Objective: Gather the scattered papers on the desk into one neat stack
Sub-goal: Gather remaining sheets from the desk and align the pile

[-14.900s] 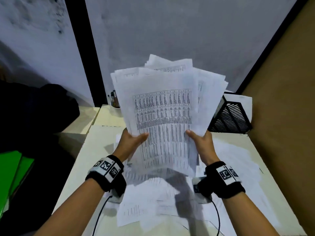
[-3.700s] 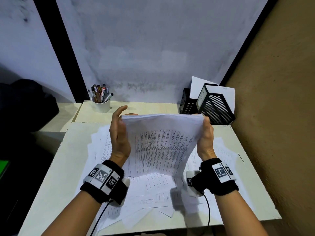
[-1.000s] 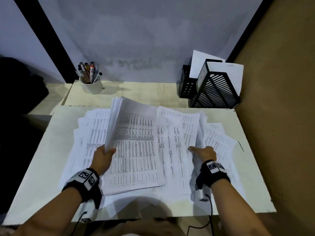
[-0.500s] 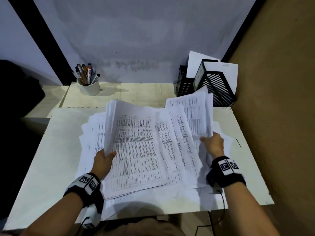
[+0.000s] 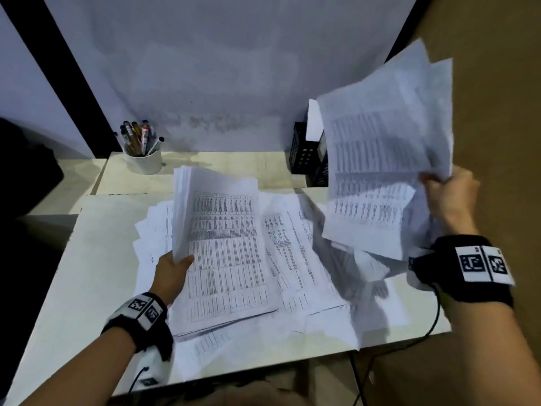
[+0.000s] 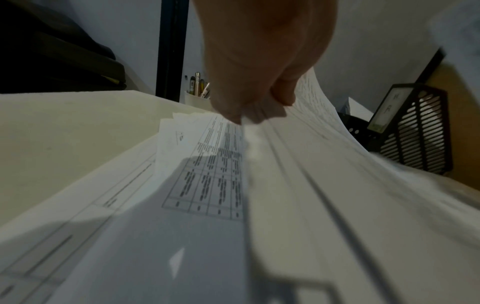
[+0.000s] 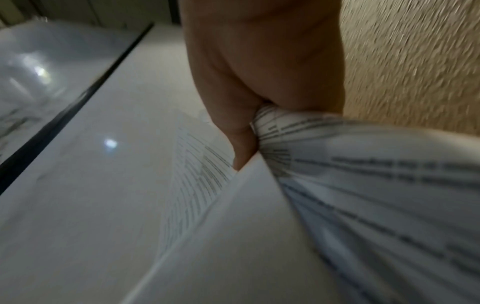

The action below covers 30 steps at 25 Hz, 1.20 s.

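Observation:
A thick stack of printed sheets [image 5: 225,250] lies in the middle of the pale desk [image 5: 87,259], its left edge curled up. My left hand [image 5: 172,273] grips that lifted edge, thumb on top; the left wrist view shows the fingers [image 6: 259,86] pinching the stack [image 6: 311,185]. My right hand [image 5: 450,194] holds a loose bundle of papers [image 5: 380,171] in the air above the desk's right side, and the right wrist view shows the sheets [image 7: 363,185] bunched in the fist. More loose sheets [image 5: 301,259] lie spread under and beside the stack.
A white cup of pens [image 5: 143,159] stands at the back left. Black mesh file holders [image 5: 307,153] stand at the back right, partly hidden by the raised papers. A brown wall [image 5: 497,112] runs close along the right. Some sheets [image 5: 205,347] overhang the near desk edge.
My right hand has lifted its bundle of papers up and to the right, clear of the desk. My left hand keeps its hold on the stack's left edge.

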Tool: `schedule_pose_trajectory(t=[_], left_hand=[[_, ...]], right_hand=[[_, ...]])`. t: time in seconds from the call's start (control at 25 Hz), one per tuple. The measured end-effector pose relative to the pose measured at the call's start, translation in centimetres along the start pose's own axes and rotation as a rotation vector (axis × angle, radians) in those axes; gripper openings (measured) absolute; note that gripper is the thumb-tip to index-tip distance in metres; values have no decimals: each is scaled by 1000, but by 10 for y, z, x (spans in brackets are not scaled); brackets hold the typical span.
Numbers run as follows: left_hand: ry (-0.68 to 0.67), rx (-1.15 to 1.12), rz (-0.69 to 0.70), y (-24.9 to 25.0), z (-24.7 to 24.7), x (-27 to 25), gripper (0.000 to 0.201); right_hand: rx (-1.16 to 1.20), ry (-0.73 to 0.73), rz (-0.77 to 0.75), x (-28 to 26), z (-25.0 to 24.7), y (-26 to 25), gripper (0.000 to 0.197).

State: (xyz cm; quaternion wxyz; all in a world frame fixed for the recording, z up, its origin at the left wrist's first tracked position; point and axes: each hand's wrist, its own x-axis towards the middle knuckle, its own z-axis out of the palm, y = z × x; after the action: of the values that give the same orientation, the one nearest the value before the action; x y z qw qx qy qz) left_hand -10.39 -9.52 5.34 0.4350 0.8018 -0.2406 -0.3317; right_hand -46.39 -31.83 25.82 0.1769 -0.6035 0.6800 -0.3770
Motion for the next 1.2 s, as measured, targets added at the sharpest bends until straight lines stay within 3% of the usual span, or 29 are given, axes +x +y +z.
schedule_pose_trajectory(t=[0.08, 0.16, 0.24, 0.36, 0.52, 0.6, 0.68, 0.8, 0.88, 0.96, 1.04, 1.2], left_hand=[[-9, -25, 34, 14, -1, 1, 19], [-46, -61, 69, 28, 0, 3, 15], [-131, -77, 117, 47, 2, 2, 14], [-298, -220, 121, 65, 3, -1, 10], [-441, -361, 39, 75, -9, -16, 19], [-461, -454, 32, 86, -17, -24, 25], [-395, -564, 32, 99, -22, -21, 39], [-331, -557, 196, 112, -26, -14, 38], [-288, -437, 345, 108, -24, -13, 32], [-264, -409, 345, 96, -19, -16, 40], [-261, -426, 278, 86, -11, -20, 58], [-185, -377, 241, 80, -8, -16, 20]], right_hand=[[226, -5, -11, -4, -26, -21, 11], [454, -152, 5, -21, -23, -31, 11], [582, -339, 110, -44, 10, -19, 8], [607, -594, 313, -84, 73, 5, 19], [682, -787, 377, -118, 112, -1, 35], [720, -748, 384, -120, 118, -11, 40], [723, -628, 322, -121, 122, -22, 38], [750, -461, 226, -127, 129, -29, 34], [785, -492, 192, -134, 134, -29, 35], [771, -584, 136, -139, 142, -21, 52], [736, -631, 93, -140, 145, -10, 54], [693, -686, 70, -140, 148, -5, 37]])
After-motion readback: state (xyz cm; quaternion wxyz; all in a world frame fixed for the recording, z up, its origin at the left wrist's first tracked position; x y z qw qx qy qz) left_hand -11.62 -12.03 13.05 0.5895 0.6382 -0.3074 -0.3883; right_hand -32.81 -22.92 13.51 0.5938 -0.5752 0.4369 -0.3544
